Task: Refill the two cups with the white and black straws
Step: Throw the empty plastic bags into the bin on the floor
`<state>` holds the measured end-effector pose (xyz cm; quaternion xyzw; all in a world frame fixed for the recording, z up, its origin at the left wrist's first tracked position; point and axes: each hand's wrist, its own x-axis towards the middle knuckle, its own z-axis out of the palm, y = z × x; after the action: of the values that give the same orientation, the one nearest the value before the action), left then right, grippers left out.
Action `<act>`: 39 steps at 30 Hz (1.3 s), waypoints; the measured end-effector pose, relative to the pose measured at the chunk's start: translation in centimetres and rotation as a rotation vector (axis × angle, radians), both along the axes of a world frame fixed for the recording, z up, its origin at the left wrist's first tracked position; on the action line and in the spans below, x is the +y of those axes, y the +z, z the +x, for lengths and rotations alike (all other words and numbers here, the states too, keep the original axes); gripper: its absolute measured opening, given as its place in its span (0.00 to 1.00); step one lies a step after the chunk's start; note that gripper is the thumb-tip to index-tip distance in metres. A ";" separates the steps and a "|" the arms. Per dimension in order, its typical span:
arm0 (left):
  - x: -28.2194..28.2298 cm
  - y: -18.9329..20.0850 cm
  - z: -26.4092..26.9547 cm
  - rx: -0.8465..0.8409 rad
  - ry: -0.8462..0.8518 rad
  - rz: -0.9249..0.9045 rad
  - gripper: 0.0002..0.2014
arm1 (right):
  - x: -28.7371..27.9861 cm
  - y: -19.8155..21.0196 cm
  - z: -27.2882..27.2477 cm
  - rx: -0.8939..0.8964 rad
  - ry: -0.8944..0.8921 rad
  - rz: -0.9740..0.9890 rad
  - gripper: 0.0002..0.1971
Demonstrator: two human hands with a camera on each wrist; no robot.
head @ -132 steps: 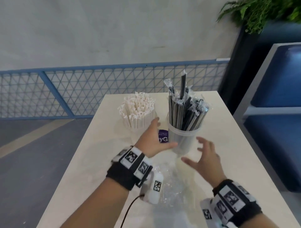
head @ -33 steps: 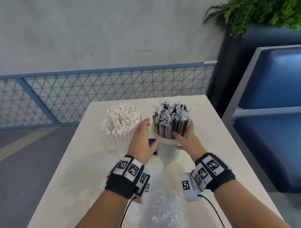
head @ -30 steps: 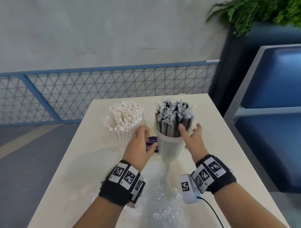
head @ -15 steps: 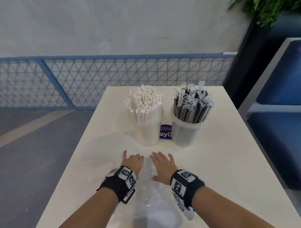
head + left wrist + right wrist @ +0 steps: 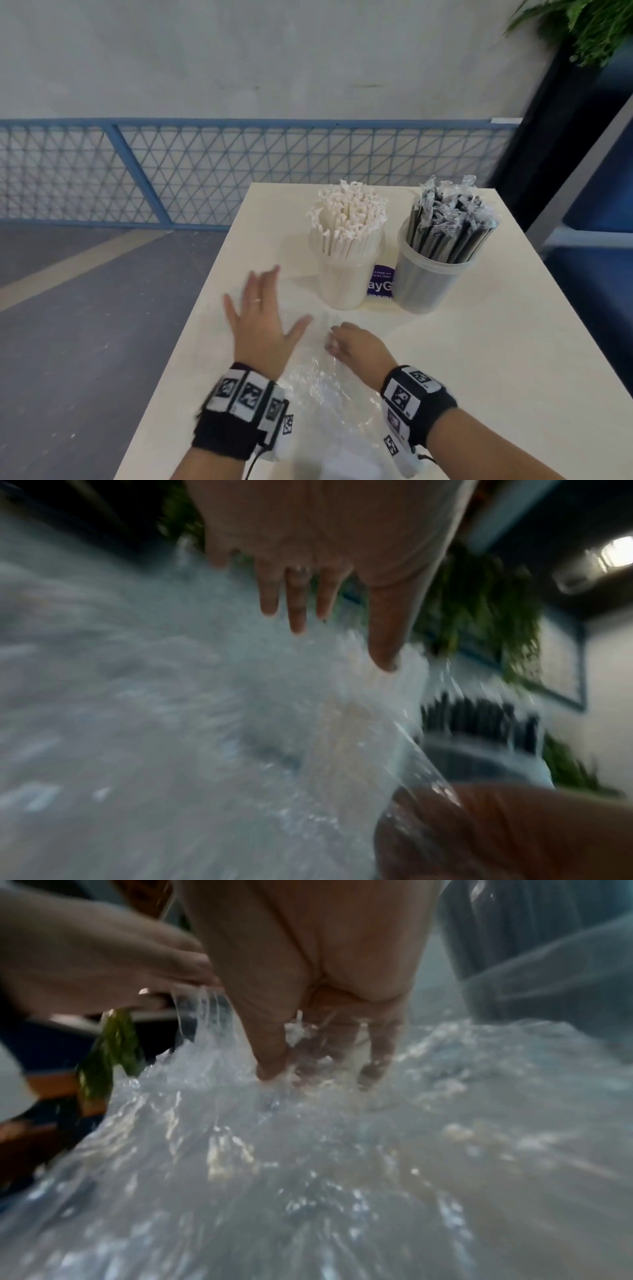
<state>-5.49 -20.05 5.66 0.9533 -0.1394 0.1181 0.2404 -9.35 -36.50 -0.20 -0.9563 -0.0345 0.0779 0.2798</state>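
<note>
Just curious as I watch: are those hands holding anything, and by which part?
The right hand pinches the clear plastic bag at its crumpled far end. The left hand is spread flat and holds nothing.

A cream-coloured bench [image 5: 479,359] fills the near part of the head view. On it lies a crumpled sheet of clear plastic wrap [image 5: 329,394], spread toward the near edge; the wrist views show its wrinkled, glossy surface up close, though blurred. A small purple card [image 5: 381,281] with white lettering stands on the bench farther back. Beyond the bench runs a blue metal railing [image 5: 205,171] with a diamond mesh, set against a pale grey wall [image 5: 274,58]. To the left lies a grey floor [image 5: 85,325] with a tan stripe. At upper right hangs a green leafy plant [image 5: 589,27], and a blue padded seat [image 5: 603,274] stands to the right.
</note>
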 end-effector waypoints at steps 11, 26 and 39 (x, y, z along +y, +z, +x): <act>6.3 -0.1 1.9 0.637 0.196 -1.279 0.35 | 2.6 4.7 2.4 -0.332 -0.277 0.540 0.04; 0.7 3.2 1.3 0.364 -0.458 -0.744 0.13 | -0.4 8.4 -3.2 -0.616 -0.544 0.799 0.18; -10.5 6.0 -6.7 0.757 -0.834 -0.793 0.48 | -8.4 9.7 -11.6 -0.824 -0.960 0.613 0.10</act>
<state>-12.17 -30.51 11.70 0.6356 -0.3475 -0.2832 0.6286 -20.94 -44.86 9.48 -0.6955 0.2677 -0.4362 0.5044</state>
